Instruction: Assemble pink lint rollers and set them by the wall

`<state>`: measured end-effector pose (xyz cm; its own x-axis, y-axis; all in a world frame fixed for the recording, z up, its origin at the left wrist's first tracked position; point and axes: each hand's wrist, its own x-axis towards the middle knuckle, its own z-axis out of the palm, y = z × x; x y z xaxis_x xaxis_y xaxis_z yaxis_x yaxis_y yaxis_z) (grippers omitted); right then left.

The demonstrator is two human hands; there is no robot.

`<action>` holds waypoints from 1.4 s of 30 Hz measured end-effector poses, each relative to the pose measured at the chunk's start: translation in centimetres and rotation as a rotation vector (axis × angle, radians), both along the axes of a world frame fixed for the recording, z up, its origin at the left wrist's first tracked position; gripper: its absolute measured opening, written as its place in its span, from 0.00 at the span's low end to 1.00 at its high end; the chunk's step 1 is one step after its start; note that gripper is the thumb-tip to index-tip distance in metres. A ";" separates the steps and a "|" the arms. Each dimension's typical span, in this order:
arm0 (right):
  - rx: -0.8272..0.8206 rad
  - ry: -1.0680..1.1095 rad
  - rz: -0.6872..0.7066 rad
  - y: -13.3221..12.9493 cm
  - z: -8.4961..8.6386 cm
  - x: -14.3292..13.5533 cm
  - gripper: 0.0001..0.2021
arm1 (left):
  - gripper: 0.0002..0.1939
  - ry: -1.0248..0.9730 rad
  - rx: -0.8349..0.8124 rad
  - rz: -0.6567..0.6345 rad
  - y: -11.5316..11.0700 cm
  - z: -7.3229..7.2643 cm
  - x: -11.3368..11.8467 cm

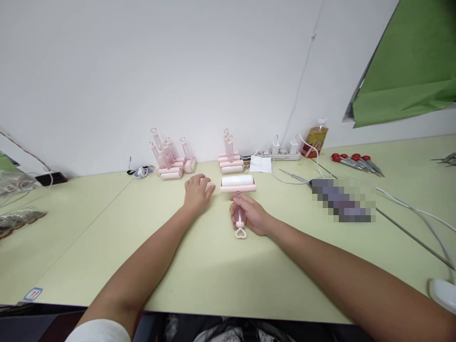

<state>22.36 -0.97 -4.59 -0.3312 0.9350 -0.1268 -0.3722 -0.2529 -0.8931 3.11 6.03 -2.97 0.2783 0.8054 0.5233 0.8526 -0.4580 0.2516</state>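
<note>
In the head view, my right hand is wrapped round the clear pink handle of a lint roller. Its white roll points away from me, and the heart-shaped loop at the handle's end faces me. My left hand rests on the table to the left of the roller, fingers apart and holding nothing. Beyond it, against the wall, a group of pink rollers stands with handles upright. A smaller group of the same rollers stands behind the held one.
A power strip with chargers, a white paper and a bottle line the wall. Red-tipped tools lie at the right, near cables and a blurred object. Clear packets lie far left.
</note>
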 end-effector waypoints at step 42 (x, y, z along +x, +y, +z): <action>-0.174 0.224 0.143 1.3 0.3 1.5 0.27 | 0.28 -0.155 -0.325 -0.305 0.6 -0.9 2.5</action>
